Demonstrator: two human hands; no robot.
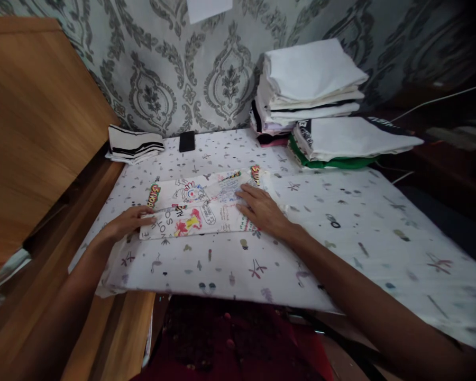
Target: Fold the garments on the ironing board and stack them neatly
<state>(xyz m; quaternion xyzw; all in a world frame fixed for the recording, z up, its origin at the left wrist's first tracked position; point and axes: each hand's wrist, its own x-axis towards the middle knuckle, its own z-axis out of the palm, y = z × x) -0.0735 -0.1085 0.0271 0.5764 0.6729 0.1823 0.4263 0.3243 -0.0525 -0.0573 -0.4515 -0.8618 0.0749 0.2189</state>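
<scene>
A white cloth with colourful drawings and lettering (190,209) lies folded into a long flat strip on the patterned table cover (230,270). At the left end of the strip, my left hand (131,221) rests on its edge, with its fingers stretched out over the fabric. Near the right end, my right hand (264,209) lies on top of the cloth, fingers apart and palm down. Part of the cloth's right end is hidden under that hand.
Behind stand a tall stack of folded white clothes (309,74) and a lower stack (349,138) at the right. A black phone (187,141) and folded striped cloths (135,144) lie by the patterned curtain (230,74). Wooden furniture (43,106) rises at the left.
</scene>
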